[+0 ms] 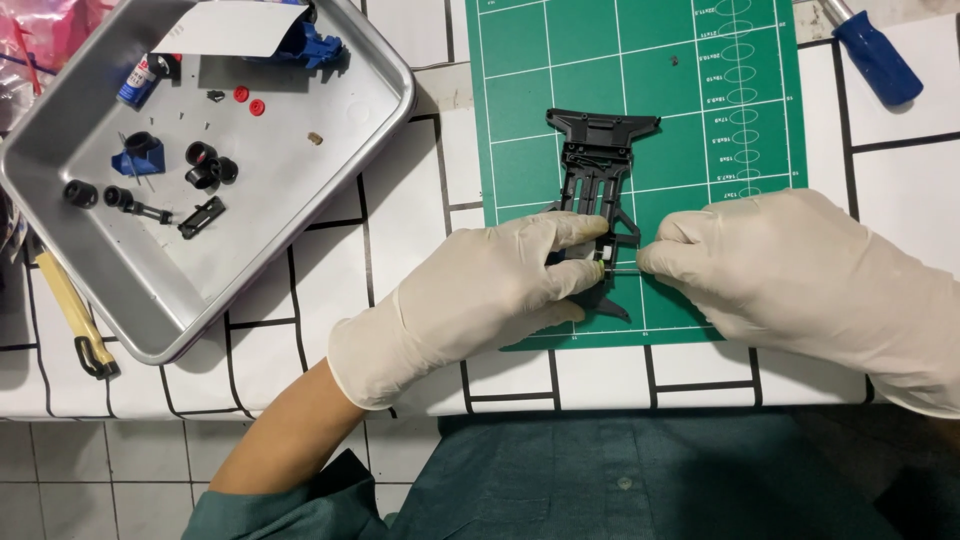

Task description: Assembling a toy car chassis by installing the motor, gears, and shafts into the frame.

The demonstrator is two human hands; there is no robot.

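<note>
Your desk is white with a black grid, and the green cutting mat sits on it, with the metal tray off to the left holding small black rings, red bits and blue parts. On the mat lies the black plastic chassis, flat, its near end under your fingers. Your left hand is closed down on that near end, thumb and fingers pinching it right where a small brass-coloured bit shows. Your right hand is pinching a thin metal rod, lined up sideways and touching the chassis at that spot. Looks to me like you're mid-way threading the rod through. I'd say the next bit needs the frame held dead steady and the rod kept level. Blue-handled screwdriver lies unused top right.
</note>
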